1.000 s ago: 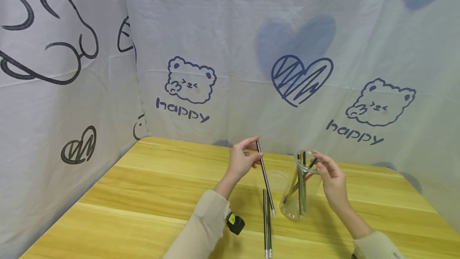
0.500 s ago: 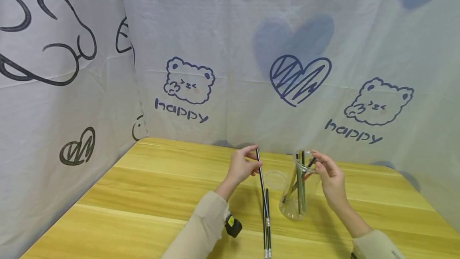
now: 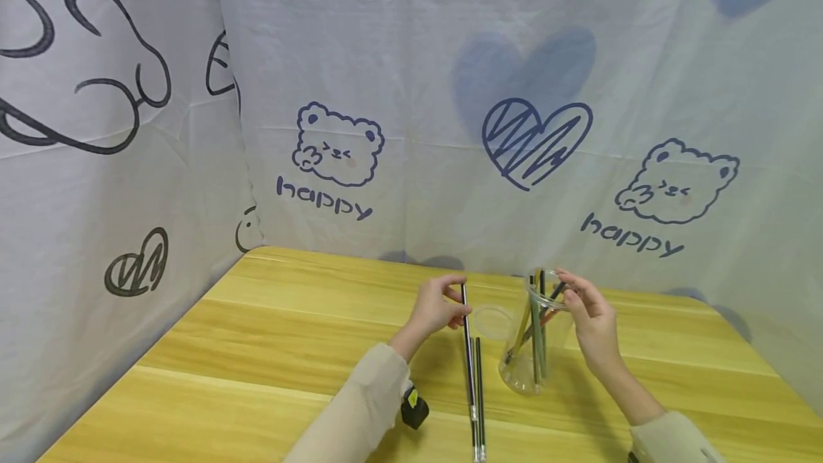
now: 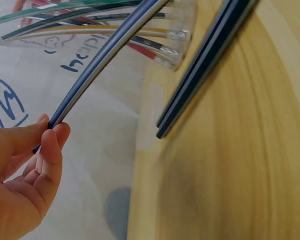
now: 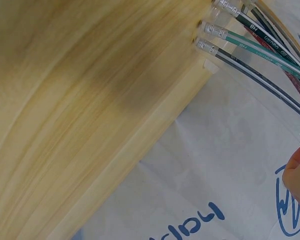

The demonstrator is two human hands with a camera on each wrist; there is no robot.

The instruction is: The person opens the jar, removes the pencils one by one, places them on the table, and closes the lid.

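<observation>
Thumb and fingers of my left hand (image 3: 437, 307) pinch a dark striped pencil (image 3: 467, 356) near its upper end, seen close up in the left wrist view. Its eraser end points down, overlapping two dark pencils (image 3: 480, 399) that lie side by side on the table. My right hand (image 3: 596, 324) grips the rim of a clear plastic jar (image 3: 522, 381), thumb and fingers at its edge. Several pencils, among them a green pencil (image 5: 262, 52), stand in the jar with their erasers at the bottom. Only part of the right hand shows in the right wrist view.
A clear round lid (image 3: 494, 322) lies behind the loose pencils, left of the jar. The wood-grain table (image 3: 276, 334) ends at a white printed cloth (image 3: 437, 198) at the back. A black wrist device (image 3: 414, 408) sits below the left sleeve.
My left hand has come down towards the table with the pencil, whose eraser end has moved left and nearer to me, over the two lying pencils. The right hand stays on the jar.
</observation>
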